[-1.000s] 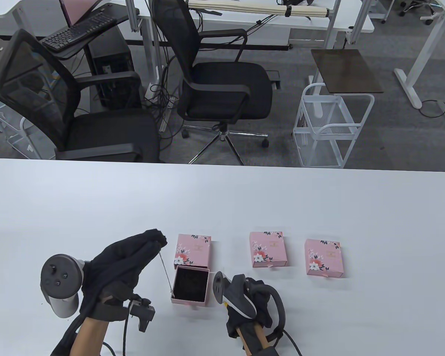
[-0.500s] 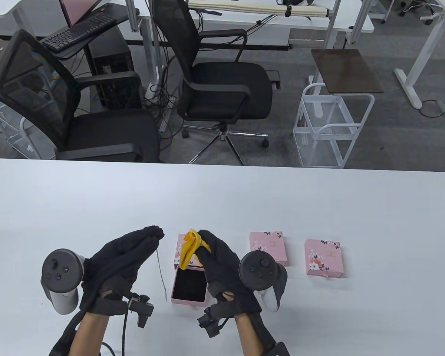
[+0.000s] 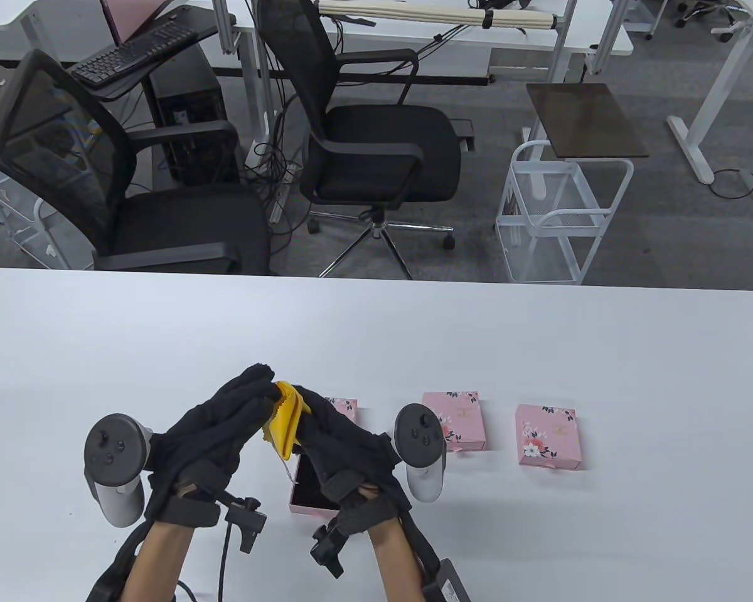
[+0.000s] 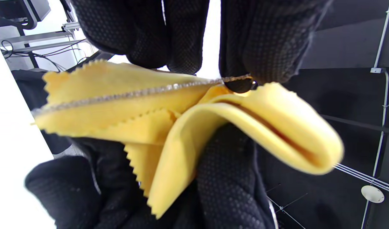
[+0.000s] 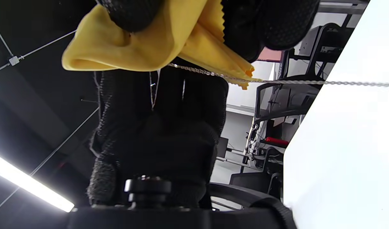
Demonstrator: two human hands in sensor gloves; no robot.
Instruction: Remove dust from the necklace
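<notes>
Necklace chain held taut in the air, yellow cloth closing on its top end.

The silver necklace chain (image 4: 124, 94) hangs from the left hand (image 3: 216, 433), whose fingertips pinch its upper end above the table (image 3: 539, 351); its long axis runs down toward the open pink jewellery box (image 3: 307, 495) below. The right hand (image 3: 339, 439) meets it from the right, clamped on a folded yellow polishing cloth (image 3: 283, 423) that touches the chain just under the left pinch. A wipe would likely run down the chain, away from the left hand. The open box shows a dark lining; whether the chain's lower end rests inside is hidden. Its floral sleeve (image 3: 344, 409) and two closed floral boxes (image 3: 461, 421) (image 3: 547, 436) lie to the right.
</notes>
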